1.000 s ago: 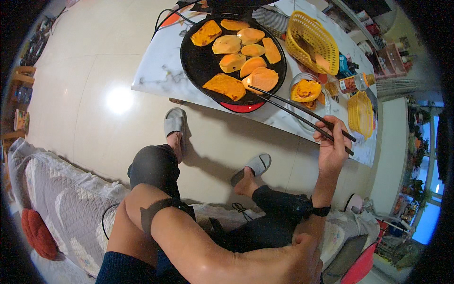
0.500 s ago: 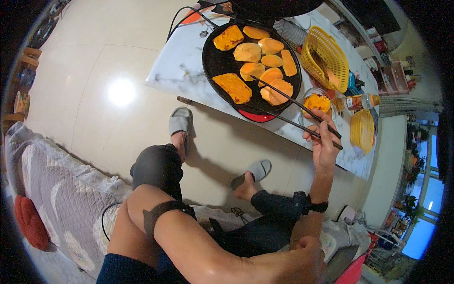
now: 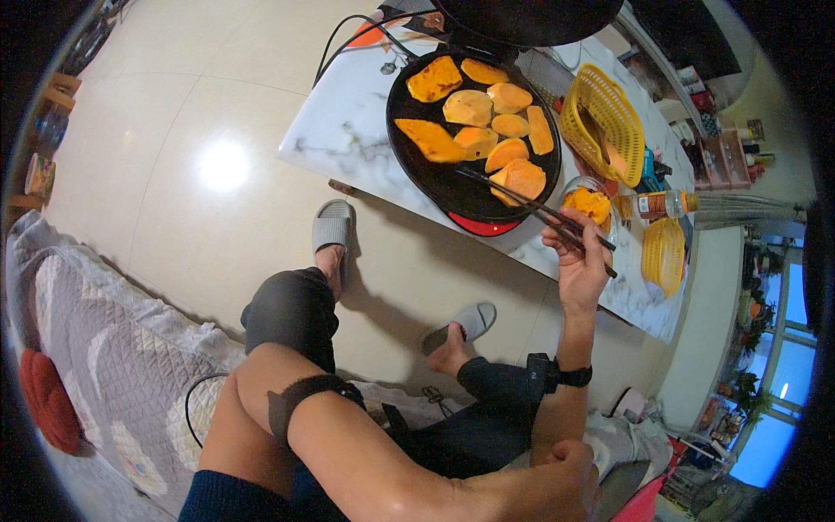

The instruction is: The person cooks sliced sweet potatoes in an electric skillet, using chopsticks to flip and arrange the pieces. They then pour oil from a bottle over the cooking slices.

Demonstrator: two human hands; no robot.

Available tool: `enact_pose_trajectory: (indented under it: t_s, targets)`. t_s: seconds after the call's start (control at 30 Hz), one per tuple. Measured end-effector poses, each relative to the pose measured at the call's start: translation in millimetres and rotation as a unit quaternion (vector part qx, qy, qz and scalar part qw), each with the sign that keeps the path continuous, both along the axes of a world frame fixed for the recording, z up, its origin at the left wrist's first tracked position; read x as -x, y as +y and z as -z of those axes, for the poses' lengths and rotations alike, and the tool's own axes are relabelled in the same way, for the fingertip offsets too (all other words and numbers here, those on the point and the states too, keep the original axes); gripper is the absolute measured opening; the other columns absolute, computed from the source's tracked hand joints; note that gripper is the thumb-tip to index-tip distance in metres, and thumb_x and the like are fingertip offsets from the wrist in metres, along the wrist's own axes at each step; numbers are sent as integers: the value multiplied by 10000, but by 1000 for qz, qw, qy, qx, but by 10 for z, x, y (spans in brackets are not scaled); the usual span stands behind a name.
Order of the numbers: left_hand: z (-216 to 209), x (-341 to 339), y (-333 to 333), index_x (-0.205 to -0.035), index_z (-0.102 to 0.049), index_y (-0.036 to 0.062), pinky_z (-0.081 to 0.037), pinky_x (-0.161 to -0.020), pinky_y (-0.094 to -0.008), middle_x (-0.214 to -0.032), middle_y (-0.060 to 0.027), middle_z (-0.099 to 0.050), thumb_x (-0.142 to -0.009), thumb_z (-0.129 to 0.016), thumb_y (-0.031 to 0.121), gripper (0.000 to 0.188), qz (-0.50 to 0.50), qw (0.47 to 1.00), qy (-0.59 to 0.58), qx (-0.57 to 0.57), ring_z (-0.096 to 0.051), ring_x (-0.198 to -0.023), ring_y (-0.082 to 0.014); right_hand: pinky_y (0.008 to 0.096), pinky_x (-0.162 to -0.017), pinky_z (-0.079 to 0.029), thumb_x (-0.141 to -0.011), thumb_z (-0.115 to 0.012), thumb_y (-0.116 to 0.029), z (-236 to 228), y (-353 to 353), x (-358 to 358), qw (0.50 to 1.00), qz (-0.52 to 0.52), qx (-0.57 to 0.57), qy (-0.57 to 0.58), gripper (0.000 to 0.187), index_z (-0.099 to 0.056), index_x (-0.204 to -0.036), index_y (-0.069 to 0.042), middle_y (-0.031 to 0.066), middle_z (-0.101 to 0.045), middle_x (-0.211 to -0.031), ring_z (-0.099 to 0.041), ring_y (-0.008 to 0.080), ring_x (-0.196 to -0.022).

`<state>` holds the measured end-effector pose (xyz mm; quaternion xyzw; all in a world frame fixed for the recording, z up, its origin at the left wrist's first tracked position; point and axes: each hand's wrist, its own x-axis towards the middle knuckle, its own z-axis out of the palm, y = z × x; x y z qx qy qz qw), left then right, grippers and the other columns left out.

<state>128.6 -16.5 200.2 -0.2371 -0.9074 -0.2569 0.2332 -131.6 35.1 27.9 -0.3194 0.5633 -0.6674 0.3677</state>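
A pair of long dark chopsticks (image 3: 532, 204) is in my right hand (image 3: 581, 254), whose fingers are closed round their upper ends. The tips reach over the front of a round black electric griddle (image 3: 439, 187), close to a pale orange slice (image 3: 522, 180). Several orange slices, perhaps sweet potato or pumpkin, lie on it, some browned. At the left front one browned slice (image 3: 430, 142) looks blurred. My left hand (image 3: 567, 474) rests by my right elbow at the lower edge, its fingers mostly hidden. Beside my right hand stands a clear bowl with browned orange pieces (image 3: 588, 205).
The griddle's lid (image 3: 539, 19) is raised at the back. A yellow basket (image 3: 639, 139), an oil bottle (image 3: 663, 204) and a smaller yellow basket (image 3: 663, 257) stand on the marble-patterned table (image 3: 326, 139). A black cord (image 3: 329, 54) runs off the back left. A quilted cover (image 3: 113, 348) lies at left.
My right hand has shifted slightly left and down; the chopsticks have drawn closer together. The browned left front slice has changed its outline and tilt. The view has moved a little.
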Motion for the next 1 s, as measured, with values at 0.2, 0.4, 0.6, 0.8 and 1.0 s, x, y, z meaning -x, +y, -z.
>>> enact_pose_trajectory:
  t_s: [0.2, 0.4, 0.6, 0.8, 1.0]
  targets:
    - [31, 26, 11, -865, -676, 10, -441, -643, -353, -796, -68, -673, -828, -553, 234, 258, -4, 999, 12, -35, -641, -755, -227, 353, -752, -553, -995, -431, -256, 78, -5, 85, 997, 58, 19, -54, 382, -540, -1149, 75, 190, -654, -984, -665, 232, -830]
    - [28, 24, -25, -859, -675, 11, -443, -644, -359, -793, -71, -676, -840, -543, 228, 255, 3, 999, 19, -29, -639, -739, -226, 305, -731, -513, -989, -472, -198, -13, 28, 62, 994, 39, 15, 98, 309, -545, -1170, 40, 158, -643, -1023, -625, 170, -803]
    - [-11, 5, -34, -862, -675, 7, -439, -634, -358, -782, -69, -673, -842, -546, 217, 247, 3, 1000, -6, -1, -634, -723, -218, 339, -806, -525, -1008, -427, -198, 74, -255, -293, 986, 35, -7, 160, 330, -548, -1155, 72, 183, -666, -1002, -667, 230, -854]
    - [-1, 25, -51, -867, -674, 4, -453, -641, -363, -779, -68, -670, -843, -549, 209, 242, -10, 1000, 7, 14, -634, -720, -217, 361, -778, -549, -997, -459, -234, -2, -221, -236, 990, 117, 71, 18, 365, -557, -1122, 95, 199, -659, -977, -674, 262, -834]
    - [-31, -9, -92, -874, -675, 0, -463, -641, -373, -788, -74, -673, -842, -552, 198, 235, 18, 1000, -7, -6, -638, -724, -219, 339, -762, -552, -976, -510, -219, 118, -159, -145, 993, 101, 14, -61, 322, -572, -1102, 71, 182, -660, -967, -675, 245, -828]
